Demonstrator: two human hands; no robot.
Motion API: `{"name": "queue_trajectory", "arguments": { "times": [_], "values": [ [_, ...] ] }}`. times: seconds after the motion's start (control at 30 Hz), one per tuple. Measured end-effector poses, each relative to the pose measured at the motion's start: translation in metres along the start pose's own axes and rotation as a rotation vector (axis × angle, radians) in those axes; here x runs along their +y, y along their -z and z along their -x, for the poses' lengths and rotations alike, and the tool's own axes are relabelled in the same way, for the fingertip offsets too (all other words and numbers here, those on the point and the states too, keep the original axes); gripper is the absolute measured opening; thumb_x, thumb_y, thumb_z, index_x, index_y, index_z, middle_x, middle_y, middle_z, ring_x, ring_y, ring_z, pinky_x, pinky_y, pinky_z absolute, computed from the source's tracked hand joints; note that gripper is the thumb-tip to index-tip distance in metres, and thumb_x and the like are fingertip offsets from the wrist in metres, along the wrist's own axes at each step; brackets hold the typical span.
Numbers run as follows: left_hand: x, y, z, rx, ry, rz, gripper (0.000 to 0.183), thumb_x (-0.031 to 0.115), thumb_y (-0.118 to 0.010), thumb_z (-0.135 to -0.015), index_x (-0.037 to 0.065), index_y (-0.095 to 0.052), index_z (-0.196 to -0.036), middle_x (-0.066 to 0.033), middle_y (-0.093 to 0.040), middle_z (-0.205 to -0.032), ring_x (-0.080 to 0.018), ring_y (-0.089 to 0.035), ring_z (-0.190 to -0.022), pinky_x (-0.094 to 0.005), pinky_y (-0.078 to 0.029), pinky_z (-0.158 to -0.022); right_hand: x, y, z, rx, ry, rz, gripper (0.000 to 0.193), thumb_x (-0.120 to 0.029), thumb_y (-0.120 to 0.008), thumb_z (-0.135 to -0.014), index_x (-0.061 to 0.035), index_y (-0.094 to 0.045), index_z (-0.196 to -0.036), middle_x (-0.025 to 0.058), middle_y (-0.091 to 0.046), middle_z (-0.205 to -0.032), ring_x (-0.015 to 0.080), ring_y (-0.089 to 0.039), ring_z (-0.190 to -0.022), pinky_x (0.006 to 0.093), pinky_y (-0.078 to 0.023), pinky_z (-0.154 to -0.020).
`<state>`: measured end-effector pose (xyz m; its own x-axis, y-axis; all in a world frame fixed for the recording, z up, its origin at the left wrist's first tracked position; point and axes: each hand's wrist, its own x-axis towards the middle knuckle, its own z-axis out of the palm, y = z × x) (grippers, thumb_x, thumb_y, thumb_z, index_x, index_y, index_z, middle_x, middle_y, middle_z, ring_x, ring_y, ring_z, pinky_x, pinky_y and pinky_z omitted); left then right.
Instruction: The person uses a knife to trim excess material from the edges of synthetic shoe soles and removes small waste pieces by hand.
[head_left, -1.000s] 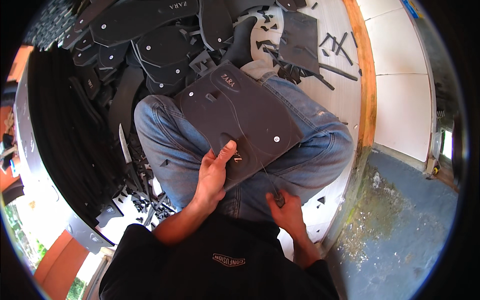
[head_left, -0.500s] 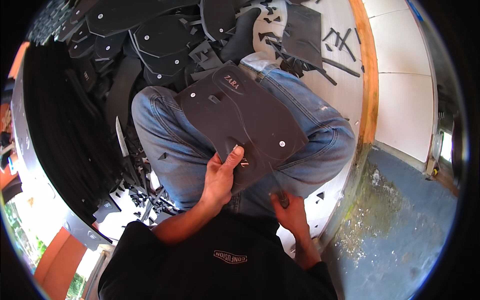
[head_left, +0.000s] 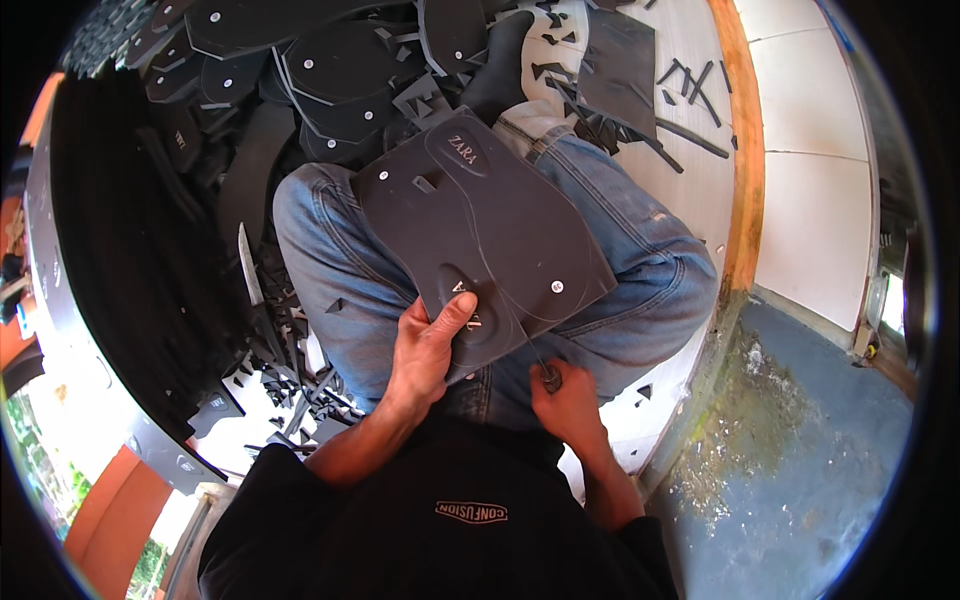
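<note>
A dark brown-black moulded sheet [head_left: 510,235] lies tilted across my lap, with sole-shaped outlines, raised oval pads and small white round marks on it. My left hand [head_left: 424,350] is closed on its near left edge, thumb pressed on top beside the near pad and fingers hidden underneath. Closed around a dark handle, my right hand [head_left: 568,400] holds a thin-bladed knife [head_left: 537,352]. The blade meets the sheet's near edge, right of my left hand; its tip is hard to make out. A small dark scrap [head_left: 425,183] rests on the sheet's far part.
Another knife [head_left: 248,265] lies by my left knee, blade pointing away. Dark offcuts [head_left: 300,400] litter the floor there. Cut sole pieces [head_left: 335,70] are heaped ahead, and a tall dark stack [head_left: 120,260] stands at left. A wooden strip [head_left: 745,200] edges the floor at right.
My right hand has moved slightly forward and left with the knife, bringing it closer to the sheet's near edge. The sheet has shifted a little; my left hand keeps its hold.
</note>
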<state>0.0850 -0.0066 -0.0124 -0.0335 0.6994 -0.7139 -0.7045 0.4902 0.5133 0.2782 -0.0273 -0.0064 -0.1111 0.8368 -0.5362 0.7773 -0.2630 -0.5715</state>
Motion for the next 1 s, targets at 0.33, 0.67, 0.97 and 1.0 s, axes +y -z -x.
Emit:
{"name": "queue_trajectory", "arguments": {
  "times": [0.33,0.67,0.97,1.0],
  "values": [
    [0.002,-0.003,-0.004,-0.013,-0.065,-0.031,0.023,0.019,-0.066,-0.085,0.001,-0.059,-0.098,-0.0043,-0.064,-0.083,-0.0089,-0.061,-0.067,-0.0214,-0.051,-0.058,-0.008,-0.003,-0.021,0.008,0.008,-0.034,0.022,-0.012,-0.058,-0.078,0.0034,-0.053,-0.063,0.0231,-0.052,-0.056,0.0428,-0.054,-0.057,0.0443,-0.04,-0.052],
    [0.004,-0.005,-0.005,0.018,0.005,-0.041,0.023,0.022,-0.066,-0.085,0.001,-0.061,-0.095,-0.0048,-0.064,-0.08,-0.0088,-0.06,-0.06,-0.0205,-0.049,-0.047,-0.017,0.001,-0.038,-0.042,-0.029,0.002,0.016,-0.012,-0.057,-0.073,0.0034,-0.06,-0.072,0.0265,-0.059,-0.069,0.0461,-0.057,-0.074,0.0491,-0.046,-0.068],
    [0.002,-0.006,-0.006,-0.001,-0.015,-0.045,0.024,0.024,-0.065,-0.086,0.001,-0.061,-0.093,-0.0042,-0.063,-0.075,-0.0083,-0.057,-0.052,-0.0207,-0.045,-0.038,-0.019,-0.008,-0.056,-0.053,0.029,0.01,0.023,-0.015,-0.057,-0.074,0.0022,-0.064,-0.087,0.0281,-0.061,-0.086,0.0458,-0.056,-0.087,0.0483,-0.046,-0.078],
    [0.003,-0.007,-0.005,-0.005,-0.006,-0.05,0.024,0.024,-0.065,-0.086,0.001,-0.061,-0.093,-0.0042,-0.063,-0.075,-0.0082,-0.057,-0.052,-0.0208,-0.045,-0.038,-0.019,-0.009,-0.059,-0.044,0.078,-0.004,0.024,-0.017,-0.058,-0.074,0.0008,-0.064,-0.09,0.0271,-0.061,-0.088,0.0453,-0.056,-0.088,0.0481,-0.046,-0.079]
  ]
}}
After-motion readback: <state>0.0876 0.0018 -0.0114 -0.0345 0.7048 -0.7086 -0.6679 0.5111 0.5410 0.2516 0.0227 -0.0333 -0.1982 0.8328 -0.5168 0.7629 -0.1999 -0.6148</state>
